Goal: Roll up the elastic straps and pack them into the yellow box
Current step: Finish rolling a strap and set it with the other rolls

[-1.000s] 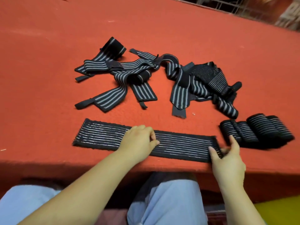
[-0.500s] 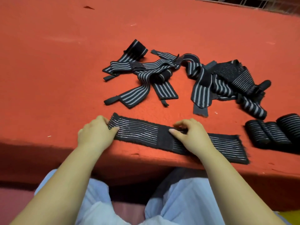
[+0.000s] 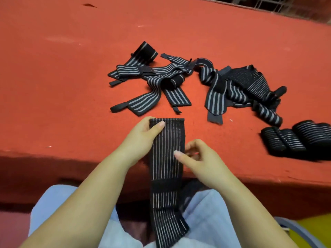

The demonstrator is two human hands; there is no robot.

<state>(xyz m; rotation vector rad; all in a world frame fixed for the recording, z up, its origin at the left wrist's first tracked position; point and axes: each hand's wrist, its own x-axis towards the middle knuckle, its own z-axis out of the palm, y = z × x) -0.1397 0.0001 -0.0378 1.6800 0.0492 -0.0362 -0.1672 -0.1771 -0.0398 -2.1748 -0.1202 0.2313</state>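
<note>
A black striped elastic strap (image 3: 167, 169) is laid lengthwise over the near edge of the red table (image 3: 71, 68), its lower end draped onto the lap. Its far end is pinched by the left hand (image 3: 143, 136), thumb on top. Its right edge is touched by the right hand (image 3: 195, 156), fingers loosely curled; whether it is gripped cannot be told. Three rolled straps (image 3: 297, 140) are set at the right. Farther back, a pile of unrolled straps (image 3: 193, 85) is spread. A yellow box (image 3: 317, 228) corner is seen at the lower right.
</note>
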